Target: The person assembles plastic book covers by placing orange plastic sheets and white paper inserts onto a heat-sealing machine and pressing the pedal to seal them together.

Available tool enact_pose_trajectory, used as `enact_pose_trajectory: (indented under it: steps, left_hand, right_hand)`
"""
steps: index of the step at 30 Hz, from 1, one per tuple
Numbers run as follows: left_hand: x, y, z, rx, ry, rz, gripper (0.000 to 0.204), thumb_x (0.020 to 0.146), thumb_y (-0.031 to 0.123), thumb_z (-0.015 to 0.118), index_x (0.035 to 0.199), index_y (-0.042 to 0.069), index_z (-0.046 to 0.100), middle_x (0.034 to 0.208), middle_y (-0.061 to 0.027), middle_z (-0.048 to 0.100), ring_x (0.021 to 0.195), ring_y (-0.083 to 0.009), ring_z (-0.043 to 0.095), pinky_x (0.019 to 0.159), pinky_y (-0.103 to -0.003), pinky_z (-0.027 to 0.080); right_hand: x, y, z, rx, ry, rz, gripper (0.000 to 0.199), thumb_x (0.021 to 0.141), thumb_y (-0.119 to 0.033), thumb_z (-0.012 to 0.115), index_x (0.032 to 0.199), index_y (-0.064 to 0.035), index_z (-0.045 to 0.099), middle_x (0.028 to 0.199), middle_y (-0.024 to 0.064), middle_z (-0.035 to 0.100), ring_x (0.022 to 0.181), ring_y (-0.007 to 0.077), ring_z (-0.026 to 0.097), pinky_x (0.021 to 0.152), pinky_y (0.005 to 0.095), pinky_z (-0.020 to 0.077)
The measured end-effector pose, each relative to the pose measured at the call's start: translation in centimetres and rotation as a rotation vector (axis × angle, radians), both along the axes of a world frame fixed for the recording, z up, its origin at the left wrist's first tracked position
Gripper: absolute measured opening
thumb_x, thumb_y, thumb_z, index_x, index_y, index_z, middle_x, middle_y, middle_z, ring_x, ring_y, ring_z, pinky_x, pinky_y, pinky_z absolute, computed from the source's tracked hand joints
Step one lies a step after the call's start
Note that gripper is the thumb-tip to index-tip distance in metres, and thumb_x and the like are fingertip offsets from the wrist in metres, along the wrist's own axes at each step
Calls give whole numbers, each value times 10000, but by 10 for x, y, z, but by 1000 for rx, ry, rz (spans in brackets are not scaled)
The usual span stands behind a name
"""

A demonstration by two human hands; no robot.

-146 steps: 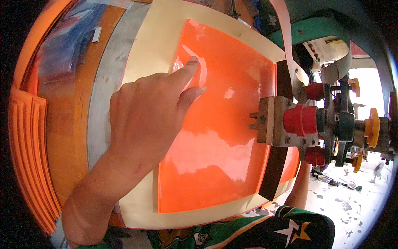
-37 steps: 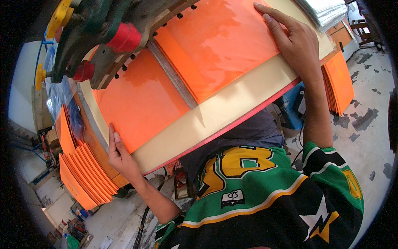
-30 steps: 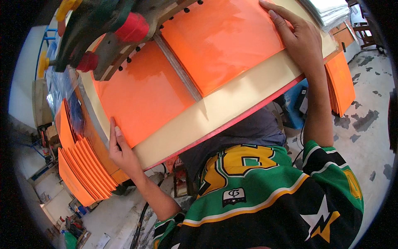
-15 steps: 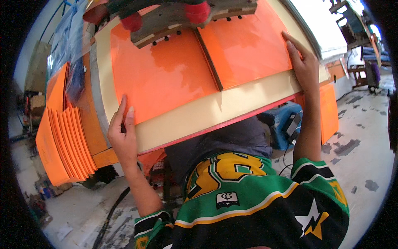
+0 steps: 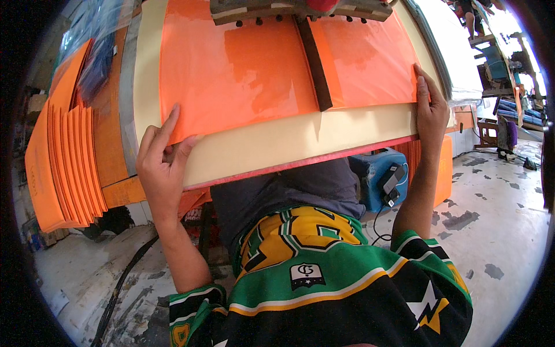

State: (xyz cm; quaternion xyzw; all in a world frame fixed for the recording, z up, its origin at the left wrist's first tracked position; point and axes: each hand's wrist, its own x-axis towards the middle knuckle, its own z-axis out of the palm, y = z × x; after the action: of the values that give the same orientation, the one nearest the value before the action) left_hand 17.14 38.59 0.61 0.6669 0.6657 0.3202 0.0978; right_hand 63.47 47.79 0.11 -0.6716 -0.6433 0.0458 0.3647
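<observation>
A glossy orange sheet (image 5: 248,75), perhaps clear plastic over orange, lies flat on a cream board (image 5: 260,136) with a red front edge. At the sheet's near left corner, my left hand (image 5: 163,150) rests with index finger and thumb apart, its other fingers partly curled. My right hand (image 5: 430,104) lies along the right edge, fingertips extended onto the sheet's side and board. Down across the orange surface runs a narrow dark bar (image 5: 315,69). Above the sheet's far part is a metal machine head (image 5: 295,13) with a row of dark bolts; its upper part is cut off.
Left of the board, a row of folded orange pieces (image 5: 66,168) stands beside clear plastic film (image 5: 101,61). White sheets (image 5: 457,52) lie at the right. Beneath the board's front edge sits a blue box (image 5: 378,173) with a black adapter and cable. The floor (image 5: 468,231) has dark patches.
The view has shifted, so the board, sheet and machine head sit higher in the picture. My left thumb and index finger have spread wider. My right hand stays at the right edge.
</observation>
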Motion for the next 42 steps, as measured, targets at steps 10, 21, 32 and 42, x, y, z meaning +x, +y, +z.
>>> enact_pose_trajectory:
  steps: [10,21,32,42]
  left_hand:
    - [3,-1,2,-9,-36,11,539,871,288,810,1356,88,684,783,-34,373,684,-142,417,600,-296,405]
    - [0,1,0,-3,-46,9,533,867,277,817,1351,94,688,776,-34,392,677,-134,420,612,-291,413]
    - [1,0,-1,0,-31,16,539,867,311,814,1352,110,691,764,-37,406,669,-140,427,607,-297,411]
    - [-1,0,-2,16,-40,10,539,869,316,806,1350,104,690,753,-45,386,659,-149,418,611,-310,404]
  right_hand:
    - [-4,-5,-1,54,36,-34,338,1057,-292,580,1263,-68,728,1166,145,760,1063,190,732,916,324,544]
    - [-4,-4,-1,51,-6,-69,369,1052,-344,556,1247,-89,740,1134,140,763,1027,243,746,908,341,545]
    - [-4,-6,-3,50,-17,-93,364,1043,-363,557,1244,-126,747,1112,151,760,1003,272,746,899,352,545]
    - [-3,-4,-5,44,-25,-101,371,1043,-375,551,1246,-133,746,1121,160,752,1036,292,735,902,379,541]
